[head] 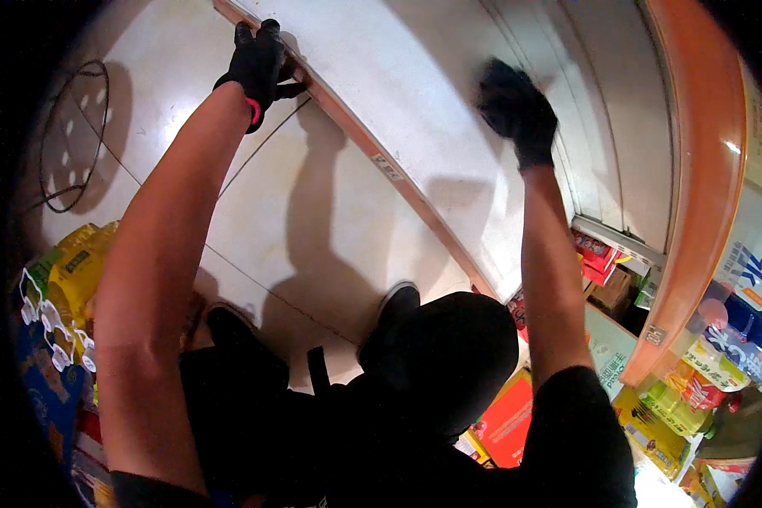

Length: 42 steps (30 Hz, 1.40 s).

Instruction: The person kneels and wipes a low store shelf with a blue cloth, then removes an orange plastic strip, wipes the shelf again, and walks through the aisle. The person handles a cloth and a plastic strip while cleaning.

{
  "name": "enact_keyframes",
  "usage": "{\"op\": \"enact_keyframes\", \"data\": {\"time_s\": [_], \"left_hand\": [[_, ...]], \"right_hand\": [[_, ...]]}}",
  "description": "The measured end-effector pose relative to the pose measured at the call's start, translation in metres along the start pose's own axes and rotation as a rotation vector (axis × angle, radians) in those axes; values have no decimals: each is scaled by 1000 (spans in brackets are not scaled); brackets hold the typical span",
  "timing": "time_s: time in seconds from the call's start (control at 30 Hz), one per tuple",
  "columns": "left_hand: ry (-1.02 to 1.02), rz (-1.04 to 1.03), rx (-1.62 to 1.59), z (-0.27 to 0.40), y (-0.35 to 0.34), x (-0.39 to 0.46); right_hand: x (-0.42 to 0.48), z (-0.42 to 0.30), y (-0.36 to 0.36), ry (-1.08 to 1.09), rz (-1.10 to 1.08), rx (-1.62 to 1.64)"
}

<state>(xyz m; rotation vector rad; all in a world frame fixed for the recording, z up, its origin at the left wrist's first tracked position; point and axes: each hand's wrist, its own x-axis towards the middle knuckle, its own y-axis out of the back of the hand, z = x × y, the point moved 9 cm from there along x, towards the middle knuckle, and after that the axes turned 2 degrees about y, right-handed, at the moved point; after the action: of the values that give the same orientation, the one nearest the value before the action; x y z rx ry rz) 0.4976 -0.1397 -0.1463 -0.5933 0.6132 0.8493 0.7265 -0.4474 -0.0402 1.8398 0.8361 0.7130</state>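
My left hand [257, 70], in a black glove with a pinkish-red cuff edge, touches the orange-brown front edge of a white shelf board [355, 76]; its fingers lie at the edge and the thumb points along it. Whether the fingers grip the board cannot be told. My right hand [514, 101], also black-gloved and slightly blurred, is over the white board near the upright back panel [609, 114]. Its fingers look curled, and whatever may be in them is hidden. A small label with writing [386, 166] is on the board's front edge.
Pale floor tiles [260, 235] lie below, with a black wire-like loop [74, 136] at the left. Yellow packages [76, 267] stand by my left arm. Right of my right arm are an orange curved edge [705, 159], drink bottles [676, 409], red packets [597, 257] and a pale green box [606, 349].
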Motion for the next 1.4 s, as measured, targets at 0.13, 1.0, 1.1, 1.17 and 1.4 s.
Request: {"op": "enact_keyframes", "data": {"time_s": [0.13, 1.0, 1.1, 1.17, 1.4], "left_hand": [[-31, -41, 6, 4, 4, -2], [-78, -17, -28, 11, 10, -11], [1, 22, -64, -4, 15, 3], [83, 13, -67, -13, 4, 8], [-63, -168, -35, -16, 14, 35]], "right_hand": [[-131, 97, 43, -282, 231, 231], [177, -39, -64, 47, 111, -1186], [156, -40, -54, 322, 116, -1001], [88, -22, -26, 343, 205, -962], [-49, 84, -5, 74, -716, -1094]]}}
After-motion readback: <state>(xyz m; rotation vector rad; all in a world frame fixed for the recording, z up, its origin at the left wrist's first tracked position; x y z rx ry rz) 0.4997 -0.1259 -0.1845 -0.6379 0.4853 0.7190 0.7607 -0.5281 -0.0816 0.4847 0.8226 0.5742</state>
